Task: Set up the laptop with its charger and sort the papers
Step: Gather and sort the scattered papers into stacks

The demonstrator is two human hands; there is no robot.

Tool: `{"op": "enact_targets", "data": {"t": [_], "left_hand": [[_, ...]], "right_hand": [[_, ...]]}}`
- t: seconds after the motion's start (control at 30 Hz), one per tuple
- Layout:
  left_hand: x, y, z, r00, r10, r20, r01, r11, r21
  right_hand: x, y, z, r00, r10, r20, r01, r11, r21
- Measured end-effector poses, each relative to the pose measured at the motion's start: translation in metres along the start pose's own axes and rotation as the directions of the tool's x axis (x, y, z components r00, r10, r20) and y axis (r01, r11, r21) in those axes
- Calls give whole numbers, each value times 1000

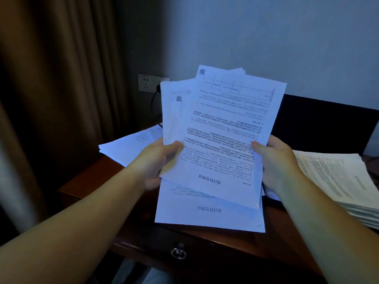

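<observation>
White printed sheets are held up at the centre of the frame, fanned unevenly so that several pages are offset from one another, with their text upside down to the camera. The bundle is gripped on its left edge by the left hand, whose thumb is pressed over the front page while the fingers are hidden behind the paper. On the other edge it is gripped by the right hand, again with the thumb laid on the front and the fingers curled out of sight at the back. The sheets are raised above a dark reddish wooden desk, which is seen in the lower half of the frame with a metal ring pull on its drawer front. A second pile of papers is laid flat on the desk at centre left, behind the left hand. A thicker stack of printed pages is placed at the right edge of the frame, beside the right forearm. A wall socket is seen at upper centre left, partly covered by the held sheets, with a dark cable hanging below it. A brown curtain fills the left side, and a dark panel, whose nature cannot be told, stands behind the sheets at the right
</observation>
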State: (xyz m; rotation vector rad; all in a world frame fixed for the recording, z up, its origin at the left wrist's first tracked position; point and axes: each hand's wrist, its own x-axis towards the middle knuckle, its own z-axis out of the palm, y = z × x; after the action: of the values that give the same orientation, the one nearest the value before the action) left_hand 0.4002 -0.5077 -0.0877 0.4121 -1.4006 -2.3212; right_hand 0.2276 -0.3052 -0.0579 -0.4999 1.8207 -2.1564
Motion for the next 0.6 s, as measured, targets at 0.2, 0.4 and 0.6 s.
{"op": "enact_targets", "data": {"t": [0.2,0.4,0.6], "left_hand": [[1,-4,-6,999,-35,36,37,999,-40],[2,-7,-12,999,-27,47,29,999,-42],[4,-9,-21,999,-10,-48,10,1000,-1]], "right_hand": [[2,6,-6,997,-36,-64,28,992,-122],[5,12,-17,994,-26,-106,2,976,-219],[9,1,-24,973,-192,-126,132,918,-375]]}}
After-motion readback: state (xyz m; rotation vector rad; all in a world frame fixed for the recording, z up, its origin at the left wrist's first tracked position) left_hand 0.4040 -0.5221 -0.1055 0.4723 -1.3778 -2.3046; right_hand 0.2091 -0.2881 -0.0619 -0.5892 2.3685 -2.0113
